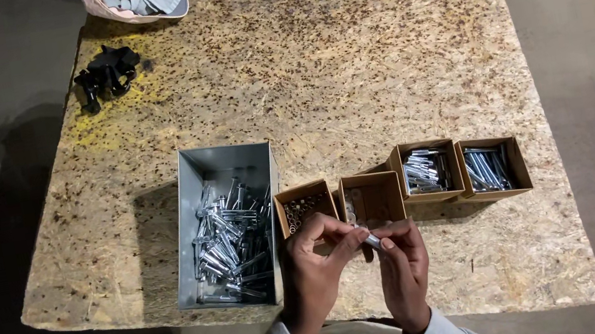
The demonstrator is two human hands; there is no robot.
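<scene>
1. Both hands meet just in front of the middle cardboard box (372, 199). The left hand (315, 273) and the right hand (403, 266) each pinch one end of a small silver bolt (372, 241) with their fingertips; the other fingers are curled loosely.
2. The step in hand looks like fitting a small part onto the bolt, held above the table (344, 62) edge.
3. Just left of that box stands a box of nuts (304, 208), and further left a metal bin (231, 226) full of finished silver pieces.
4. Right of it sit two boxes of bolts (427, 171) (489, 169).
5. The next move probably calls for a steady twist between the fingertips, keeping the bolt straight.
</scene>
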